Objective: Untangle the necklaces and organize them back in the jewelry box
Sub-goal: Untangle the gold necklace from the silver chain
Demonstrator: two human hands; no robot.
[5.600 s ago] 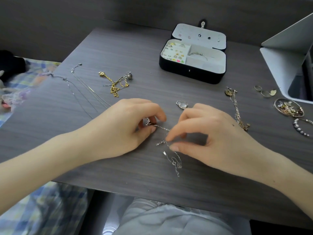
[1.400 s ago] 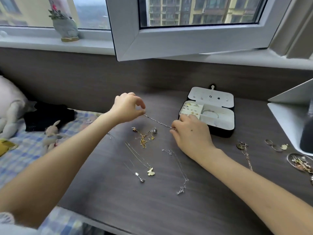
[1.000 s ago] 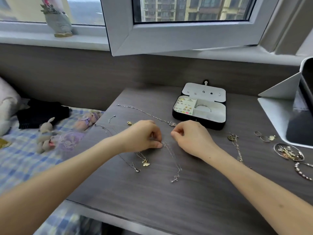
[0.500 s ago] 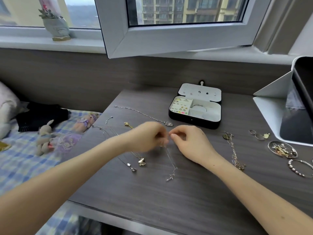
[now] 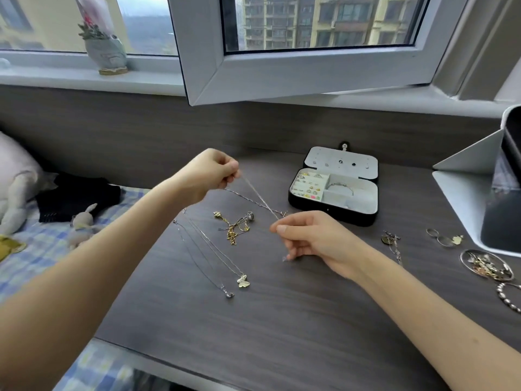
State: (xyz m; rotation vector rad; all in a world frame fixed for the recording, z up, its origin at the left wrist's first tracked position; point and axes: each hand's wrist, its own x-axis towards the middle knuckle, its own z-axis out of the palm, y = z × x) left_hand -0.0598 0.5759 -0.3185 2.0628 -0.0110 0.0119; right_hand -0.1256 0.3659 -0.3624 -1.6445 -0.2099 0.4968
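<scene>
Silver chain (image 5: 259,197) pulled taut just in front of jewelry box (image 5: 334,190): my left hand (image 5: 207,174) pinches 1 end high, right hand (image 5: 315,241) pinches the other low, probably to check for knots.

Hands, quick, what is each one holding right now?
Left hand: pinches the upper end of the thin silver chain.
Right hand: pinches the same chain's lower end.

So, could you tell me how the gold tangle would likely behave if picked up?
The gold tangle would probably come up floppy, in one clump, since its thin links lie knotted. It likely drags along the silver charm caught in it. Probably light.
</scene>
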